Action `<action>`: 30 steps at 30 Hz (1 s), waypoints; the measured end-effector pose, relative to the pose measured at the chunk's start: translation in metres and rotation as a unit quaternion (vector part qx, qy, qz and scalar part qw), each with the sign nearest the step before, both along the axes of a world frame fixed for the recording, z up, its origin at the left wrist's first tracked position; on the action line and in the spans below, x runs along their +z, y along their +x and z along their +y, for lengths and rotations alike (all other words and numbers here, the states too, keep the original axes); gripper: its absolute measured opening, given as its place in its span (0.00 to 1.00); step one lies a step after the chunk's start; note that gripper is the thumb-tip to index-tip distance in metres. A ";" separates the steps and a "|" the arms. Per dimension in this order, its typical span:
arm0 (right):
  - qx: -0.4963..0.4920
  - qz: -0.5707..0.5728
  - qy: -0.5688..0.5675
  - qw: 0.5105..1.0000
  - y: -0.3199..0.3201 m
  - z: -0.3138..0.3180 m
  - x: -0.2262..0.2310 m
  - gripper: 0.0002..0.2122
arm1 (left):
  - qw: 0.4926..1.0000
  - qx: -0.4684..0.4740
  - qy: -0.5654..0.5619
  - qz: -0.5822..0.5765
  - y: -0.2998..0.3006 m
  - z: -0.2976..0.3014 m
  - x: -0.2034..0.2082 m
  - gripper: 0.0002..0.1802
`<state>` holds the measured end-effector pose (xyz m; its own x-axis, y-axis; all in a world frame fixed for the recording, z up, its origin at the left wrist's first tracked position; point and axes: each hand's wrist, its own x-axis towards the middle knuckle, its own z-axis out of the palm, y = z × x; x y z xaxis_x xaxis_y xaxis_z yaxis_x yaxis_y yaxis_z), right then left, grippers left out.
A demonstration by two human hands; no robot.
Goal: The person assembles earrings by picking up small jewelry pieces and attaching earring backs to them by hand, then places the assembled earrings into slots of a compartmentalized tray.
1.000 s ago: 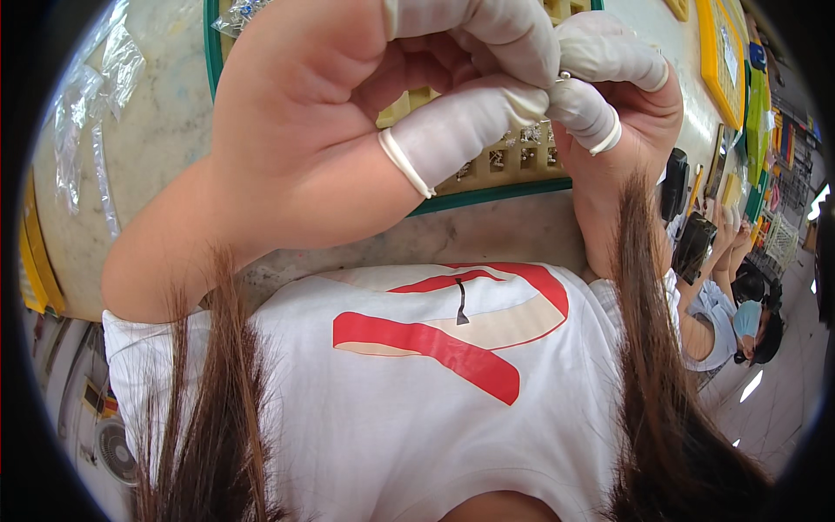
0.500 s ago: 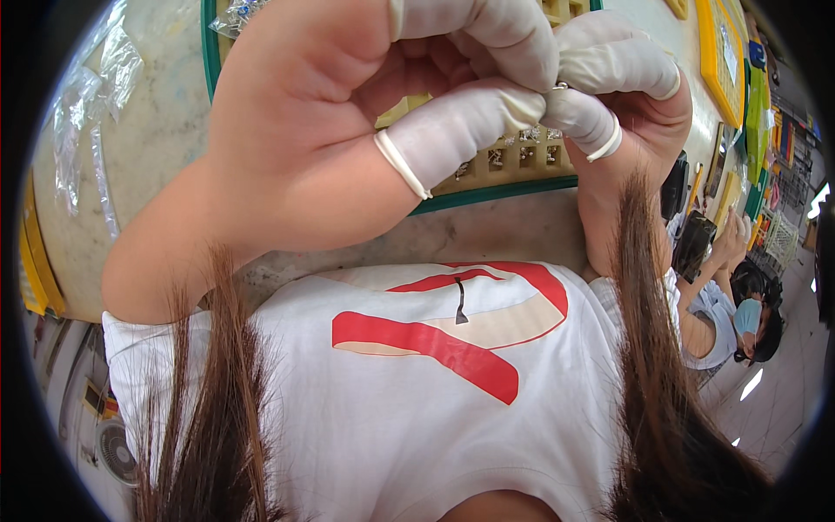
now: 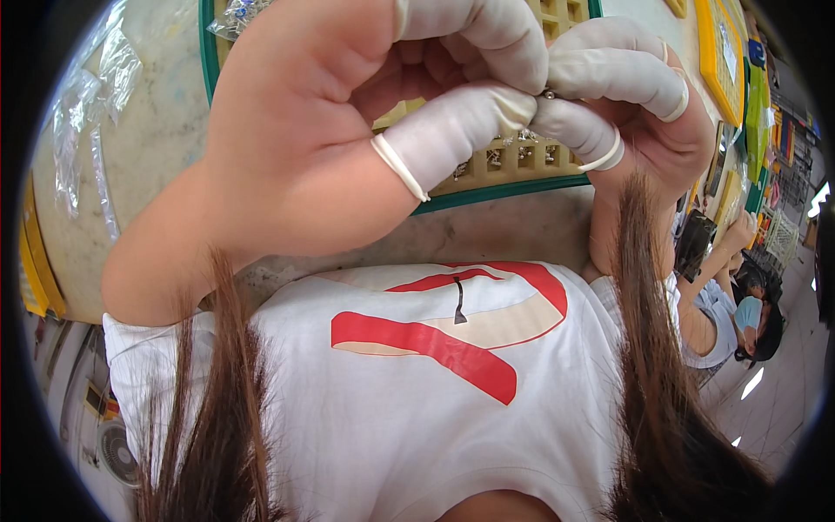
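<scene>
My left hand (image 3: 335,122) and my right hand (image 3: 631,100) meet fingertip to fingertip over a tray. White finger cots cover the thumbs and some fingers of both. A tiny silvery metal piece (image 3: 549,94) shows where the tips come together. My right thumb and forefinger pinch it. My left thumb and forefinger are pressed together right beside it; what lies between them is hidden. Beneath the hands is the green-edged tray (image 3: 513,191), with beige compartments holding small silvery metal parts (image 3: 524,153). My left hand covers much of it.
A clear plastic bag of small silvery parts (image 3: 237,17) lies at the tray's far left. Crumpled clear plastic (image 3: 76,109) is on the marble-like tabletop (image 3: 161,113). A yellow-framed tray (image 3: 720,61) stands at the far right. A masked co-worker (image 3: 718,326) sits to the right.
Both hands have shifted slightly left, still touching at the fingertips. The right hand has turned a little, and the metal piece sits slightly lower. The co-worker's arm has moved.
</scene>
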<state>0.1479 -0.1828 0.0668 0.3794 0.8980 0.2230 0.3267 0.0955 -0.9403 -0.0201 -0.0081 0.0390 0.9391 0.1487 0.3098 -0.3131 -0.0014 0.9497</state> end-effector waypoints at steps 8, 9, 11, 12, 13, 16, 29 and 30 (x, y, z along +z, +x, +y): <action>0.017 -0.015 0.003 1.000 0.004 0.001 0.002 0.13 | 1.000 0.007 0.014 -0.023 0.003 0.001 0.001 0.12; -0.002 0.010 -0.011 1.000 0.001 0.001 0.002 0.13 | 1.000 0.015 0.004 -0.015 0.002 0.000 0.000 0.12; 0.009 0.009 -0.013 1.000 0.004 0.001 0.000 0.13 | 1.000 0.016 0.003 -0.011 0.001 0.000 -0.001 0.12; 0.015 0.003 -0.016 1.000 0.005 0.001 0.000 0.13 | 1.000 0.012 0.001 -0.011 0.000 0.000 -0.002 0.12; 0.016 0.004 -0.016 1.000 0.004 0.001 0.000 0.13 | 1.000 0.013 0.001 -0.010 -0.001 0.000 -0.002 0.12; 0.003 0.002 -0.013 1.000 0.002 0.001 -0.001 0.13 | 1.000 0.012 -0.012 -0.006 -0.002 0.000 -0.001 0.12; 0.035 -0.014 0.002 0.999 0.003 0.008 0.000 0.14 | 1.000 0.016 0.006 -0.013 -0.006 0.004 0.000 0.13; 0.047 -0.001 0.001 0.999 0.003 0.008 0.000 0.14 | 1.000 0.014 0.008 -0.015 -0.005 0.005 0.000 0.13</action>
<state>0.1513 -0.1745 0.0673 0.2924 0.9295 0.2247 0.3173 0.1273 -0.9398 -0.0255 -0.0031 0.0392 0.9249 0.1690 0.3406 -0.3414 -0.0255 0.9396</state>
